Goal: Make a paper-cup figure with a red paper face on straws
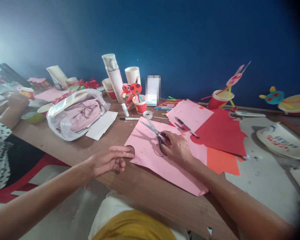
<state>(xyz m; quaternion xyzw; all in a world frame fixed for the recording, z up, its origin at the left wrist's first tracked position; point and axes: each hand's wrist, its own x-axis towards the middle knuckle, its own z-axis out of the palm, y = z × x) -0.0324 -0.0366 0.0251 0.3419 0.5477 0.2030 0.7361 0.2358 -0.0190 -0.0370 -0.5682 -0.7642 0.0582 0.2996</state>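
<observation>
My right hand (178,147) rests on a large pink paper sheet (152,160) and grips the black handles of a pair of scissors (155,133), whose blades lie open and point away to the upper left. My left hand (110,160) lies at the sheet's left corner, fingers stretched out and flat, the fingertips touching the paper's edge. Nothing is in that hand.
Red (222,131) and orange (223,162) paper sheets lie right of the pink one, with pens (186,126) on top. A plastic bag of cloth (77,115), paper cups (133,75), a tape roll (148,114) and cup crafts (138,100) crowd the wooden table (150,190). Another person sits at the left (5,110).
</observation>
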